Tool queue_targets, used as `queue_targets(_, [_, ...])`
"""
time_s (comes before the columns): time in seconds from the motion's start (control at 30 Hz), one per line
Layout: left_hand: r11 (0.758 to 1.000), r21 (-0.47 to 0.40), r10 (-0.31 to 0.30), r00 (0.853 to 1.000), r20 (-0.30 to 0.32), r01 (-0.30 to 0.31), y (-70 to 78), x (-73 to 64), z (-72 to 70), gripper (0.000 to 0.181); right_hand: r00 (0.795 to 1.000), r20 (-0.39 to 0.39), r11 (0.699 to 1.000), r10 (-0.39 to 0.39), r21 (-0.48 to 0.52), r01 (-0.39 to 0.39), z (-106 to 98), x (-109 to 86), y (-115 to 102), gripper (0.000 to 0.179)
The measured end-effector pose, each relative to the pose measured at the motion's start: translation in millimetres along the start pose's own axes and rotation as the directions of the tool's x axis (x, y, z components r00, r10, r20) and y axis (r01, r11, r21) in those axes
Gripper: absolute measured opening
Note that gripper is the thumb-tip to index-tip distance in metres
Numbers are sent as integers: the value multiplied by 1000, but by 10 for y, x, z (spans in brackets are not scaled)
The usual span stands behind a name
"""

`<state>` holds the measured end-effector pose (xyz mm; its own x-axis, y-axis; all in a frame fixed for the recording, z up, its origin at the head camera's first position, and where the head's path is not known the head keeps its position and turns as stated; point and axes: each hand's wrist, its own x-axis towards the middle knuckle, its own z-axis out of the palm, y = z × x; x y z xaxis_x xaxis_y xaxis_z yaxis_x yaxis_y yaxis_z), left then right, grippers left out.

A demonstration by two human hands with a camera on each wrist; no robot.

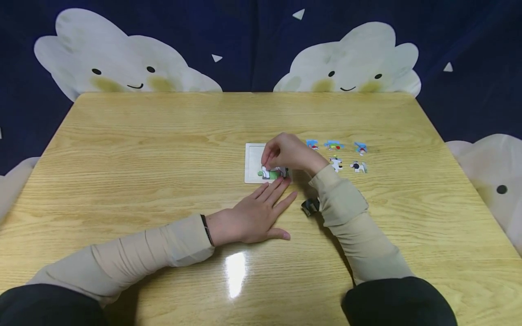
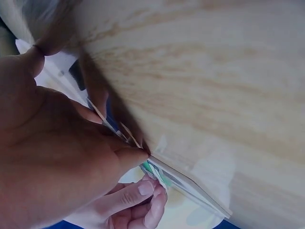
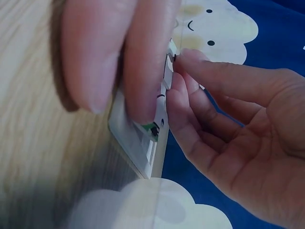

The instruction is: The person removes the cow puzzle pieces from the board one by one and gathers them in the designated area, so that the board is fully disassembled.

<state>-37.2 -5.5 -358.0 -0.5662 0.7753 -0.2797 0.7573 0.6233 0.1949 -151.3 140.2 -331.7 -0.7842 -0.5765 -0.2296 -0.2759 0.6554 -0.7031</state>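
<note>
A white puzzle tray (image 1: pixel 249 158) lies on the table, with jigsaw pieces (image 1: pixel 272 174) of green and white along its near side. My right hand (image 1: pixel 288 153) bends over the tray, and its thumb and fingertips pinch a puzzle piece (image 3: pixel 168 71), mostly covered by the fingers. My left hand (image 1: pixel 256 218) lies with straight, spread fingers; its fingertips touch the tray's near edge and the pieces there. In the left wrist view, a fingertip rests at the tray's edge (image 2: pixel 190 183) beside the right hand (image 2: pixel 138 202).
To the tray's right lie several loose puzzle pieces (image 1: pixel 334 146) with blue, white and red printing, in two rows. A small black device (image 1: pixel 310 207) is at the right wrist. A dark cloth with printed clouds (image 1: pixel 350 59) hangs behind the wooden table (image 1: pixel 142 136).
</note>
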Motion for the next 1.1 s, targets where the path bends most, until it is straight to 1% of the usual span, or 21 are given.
queue_targets(0.3, [1000, 14, -2, 1000, 0, 2, 0, -1, 9, 88, 1000, 1, 1000, 8, 17, -8, -14, -23, -30, 10])
queue_targets(0.37, [1000, 16, 1, 1000, -2, -1, 1, -6, 4, 88, 1000, 10, 999, 12, 40, -12, -19, -26, -29, 10])
queue_targets(0.53, [1000, 15, 6, 1000, -3, -6, 4, -16, -10, 88, 998, 54, 989, 36, 138, -44, -26, -30, -11, 13])
queue_targets(0.6, [1000, 14, 7, 1000, -3, -7, 4, -17, -13, 88, 997, 67, 988, 39, 149, -48, -23, -30, -3, 13])
queue_targets(0.9, [1000, 14, 8, 1000, -11, -8, -1, -10, 7, 89, 998, 53, 997, 30, 70, -34, 7, -24, 2, 13])
queue_targets(1.1, [1000, 22, 5, 1000, -5, -5, 3, -6, 5, 89, 1000, -2, 999, 8, 44, -8, -73, -122, 12, 12])
